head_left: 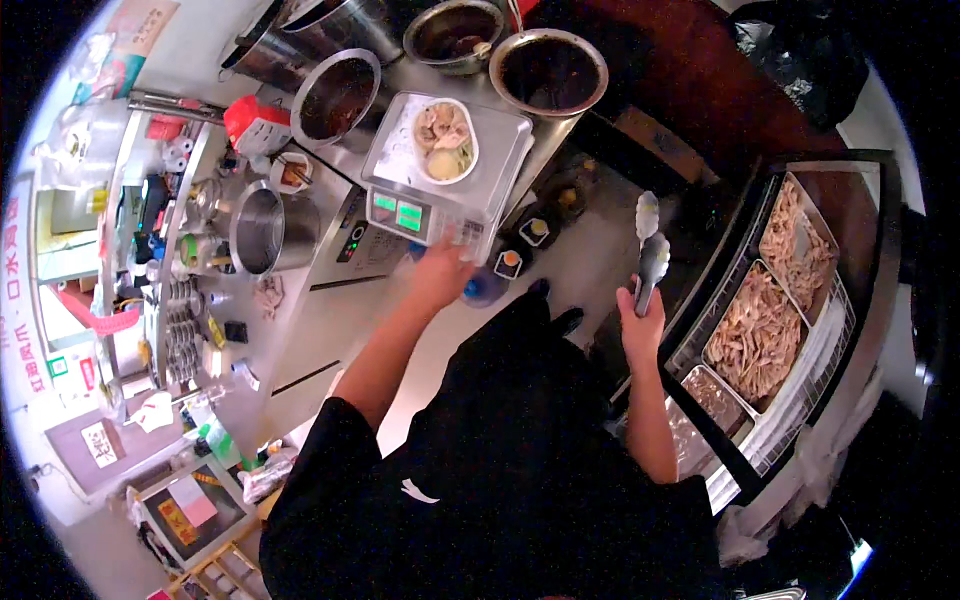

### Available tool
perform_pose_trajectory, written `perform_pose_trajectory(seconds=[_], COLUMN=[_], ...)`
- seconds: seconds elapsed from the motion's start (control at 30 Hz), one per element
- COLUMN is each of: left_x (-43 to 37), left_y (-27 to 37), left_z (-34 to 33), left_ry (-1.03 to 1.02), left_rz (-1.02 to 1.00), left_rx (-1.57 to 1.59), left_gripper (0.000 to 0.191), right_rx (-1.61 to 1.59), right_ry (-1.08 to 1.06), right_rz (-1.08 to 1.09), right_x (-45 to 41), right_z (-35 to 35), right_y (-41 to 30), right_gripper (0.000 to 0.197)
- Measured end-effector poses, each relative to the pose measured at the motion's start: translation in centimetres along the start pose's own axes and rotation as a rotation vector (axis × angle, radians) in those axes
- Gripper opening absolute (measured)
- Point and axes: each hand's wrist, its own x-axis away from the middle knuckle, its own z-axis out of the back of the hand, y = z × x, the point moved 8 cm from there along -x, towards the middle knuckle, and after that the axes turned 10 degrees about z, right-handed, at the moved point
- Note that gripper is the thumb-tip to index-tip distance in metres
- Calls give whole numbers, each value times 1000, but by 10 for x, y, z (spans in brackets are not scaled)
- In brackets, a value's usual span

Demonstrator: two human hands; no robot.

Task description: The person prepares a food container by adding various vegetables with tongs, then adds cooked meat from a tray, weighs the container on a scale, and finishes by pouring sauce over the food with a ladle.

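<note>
My left hand (pixel 444 274) reaches to the keypad side of a digital weighing scale (pixel 501 161) with lit green displays. Blur hides whether its fingertips touch the keys; nothing shows in its grasp. On the scale's metal pan stands a white bowl (pixel 474 150) with pieces of pale meat (pixel 441 126) and a round yellowish item (pixel 444 163). My right hand (pixel 643 330) grips metal food tongs (pixel 649 259), their scalloped tips pointing away from me. To the right of that hand, a chilled display case (pixel 889 247) holds metal trays of shredded meat (pixel 756 337).
Metal basins of dark liquid (pixel 551 73) stand behind the scale, beside large pots (pixel 341 30). An empty steel pot (pixel 300 232) and a red-and-white box (pixel 255 124) occupy the left counter. Several small containers (pixel 510 261) lie low between counter and case. A black bar (pixel 709 427) crosses the case.
</note>
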Motion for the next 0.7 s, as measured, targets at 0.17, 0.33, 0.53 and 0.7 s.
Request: perform_pose_trajectory(seconds=[0.17, 0.33, 0.53, 0.7], left_x=[18, 25, 24, 16], left_y=[-4, -1, -22, -37], left_z=[-53, -56, -73, -80], left_ry=[-249, -304, -265, -201], left_rz=[74, 134, -27, -172], left_rx=[-176, -181, -147, -107], left_gripper=[33, 35, 44, 52], right_rx=[-32, -66, 14, -291], right_ry=[-20, 91, 188, 399], right_rz=[-42, -233, -240, -174], right_x=[14, 42, 65, 91], right_z=[6, 22, 17, -9], right_y=[-9, 31, 46, 37], right_gripper=[50, 54, 46, 22])
